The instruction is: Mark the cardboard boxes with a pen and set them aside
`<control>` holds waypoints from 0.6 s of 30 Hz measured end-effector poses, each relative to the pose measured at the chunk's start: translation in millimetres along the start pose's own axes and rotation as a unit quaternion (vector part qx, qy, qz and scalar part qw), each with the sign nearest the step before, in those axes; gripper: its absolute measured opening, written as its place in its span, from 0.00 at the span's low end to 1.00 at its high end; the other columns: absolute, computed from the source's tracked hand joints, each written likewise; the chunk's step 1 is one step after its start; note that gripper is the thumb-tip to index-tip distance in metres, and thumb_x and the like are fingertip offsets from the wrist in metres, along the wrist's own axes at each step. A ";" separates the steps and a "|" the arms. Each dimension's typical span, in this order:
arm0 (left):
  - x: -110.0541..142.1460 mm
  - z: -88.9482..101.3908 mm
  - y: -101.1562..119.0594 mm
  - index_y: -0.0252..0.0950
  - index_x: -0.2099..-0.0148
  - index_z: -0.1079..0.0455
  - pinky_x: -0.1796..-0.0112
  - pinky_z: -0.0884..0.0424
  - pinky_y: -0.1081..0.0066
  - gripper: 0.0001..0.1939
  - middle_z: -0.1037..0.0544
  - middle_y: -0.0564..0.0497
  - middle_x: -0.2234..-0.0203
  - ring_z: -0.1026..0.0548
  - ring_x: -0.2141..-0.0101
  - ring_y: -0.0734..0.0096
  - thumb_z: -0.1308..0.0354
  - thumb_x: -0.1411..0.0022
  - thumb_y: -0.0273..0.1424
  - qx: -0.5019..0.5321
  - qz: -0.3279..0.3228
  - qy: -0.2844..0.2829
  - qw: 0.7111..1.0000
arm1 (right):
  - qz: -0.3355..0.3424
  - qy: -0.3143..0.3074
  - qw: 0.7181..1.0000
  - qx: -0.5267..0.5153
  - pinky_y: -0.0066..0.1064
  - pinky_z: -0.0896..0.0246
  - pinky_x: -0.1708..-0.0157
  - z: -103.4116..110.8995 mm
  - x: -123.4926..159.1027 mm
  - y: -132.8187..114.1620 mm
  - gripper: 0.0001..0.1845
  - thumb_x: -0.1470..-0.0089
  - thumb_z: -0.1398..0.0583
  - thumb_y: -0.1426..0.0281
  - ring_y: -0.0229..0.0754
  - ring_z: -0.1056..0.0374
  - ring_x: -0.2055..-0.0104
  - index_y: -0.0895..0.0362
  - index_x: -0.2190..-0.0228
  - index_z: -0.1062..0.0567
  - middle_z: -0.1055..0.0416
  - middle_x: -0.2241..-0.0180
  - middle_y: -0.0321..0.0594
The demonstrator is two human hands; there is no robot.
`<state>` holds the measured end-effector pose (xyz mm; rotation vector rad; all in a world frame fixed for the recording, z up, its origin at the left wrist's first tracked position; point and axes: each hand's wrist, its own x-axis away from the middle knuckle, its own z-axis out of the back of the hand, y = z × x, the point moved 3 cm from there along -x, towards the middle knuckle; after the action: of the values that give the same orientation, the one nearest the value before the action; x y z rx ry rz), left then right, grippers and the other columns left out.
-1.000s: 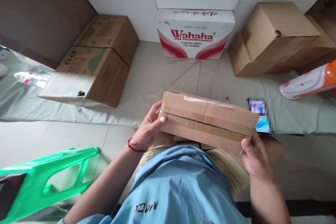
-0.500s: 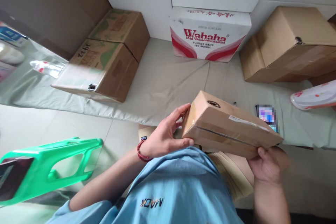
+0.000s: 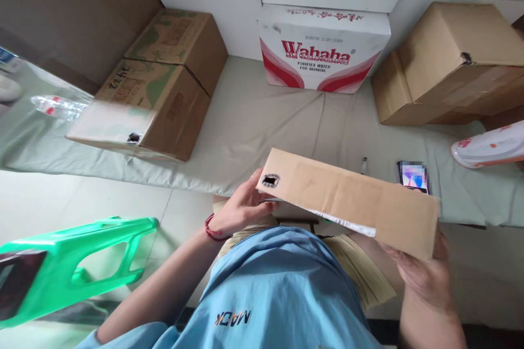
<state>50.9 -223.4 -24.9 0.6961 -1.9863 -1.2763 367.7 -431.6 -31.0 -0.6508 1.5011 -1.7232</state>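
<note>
Above my lap, a long brown cardboard box (image 3: pixel 352 196) is held tilted, its right end lower than its left. A dark-rimmed hole shows near its left end, and a white label runs along its lower edge. My left hand (image 3: pixel 243 207) grips the left end, with the thumb below the box and the fingers partly hidden behind it. At the right end my right hand (image 3: pixel 426 267) supports the box from beneath; most of its fingers are hidden by the cardboard.
A cloth-covered surface (image 3: pixel 245 131) bears a Wahaha water carton (image 3: pixel 323 60), brown boxes on the left (image 3: pixel 164 103) and right (image 3: pixel 450 54), a plastic bottle (image 3: pixel 61 108), a phone (image 3: pixel 414 175) and a white-and-orange container (image 3: pixel 487 144). A green stool (image 3: pixel 82 251) stands at lower left.
The brown box has been turned over in my hands: the taped seam that faced me is out of sight, and the plain side with the hole shows. Both hands have shifted their hold.
</note>
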 end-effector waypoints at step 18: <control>-1.7 8.3 -3.8 0.41 0.48 0.21 0.64 0.29 0.72 0.25 0.20 0.50 0.58 0.26 0.62 0.67 0.22 0.46 0.42 0.157 0.011 0.159 0.975 | -0.040 -0.041 0.990 -0.132 0.65 0.40 0.25 -41.9 15.5 -20.3 0.35 0.27 0.50 0.48 0.57 0.53 0.17 0.36 0.23 0.40 0.46 0.20 0.33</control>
<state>45.9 -218.8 -31.3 0.9613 -1.9349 -0.7842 321.7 -418.2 -20.4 -0.9180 1.6809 -1.5473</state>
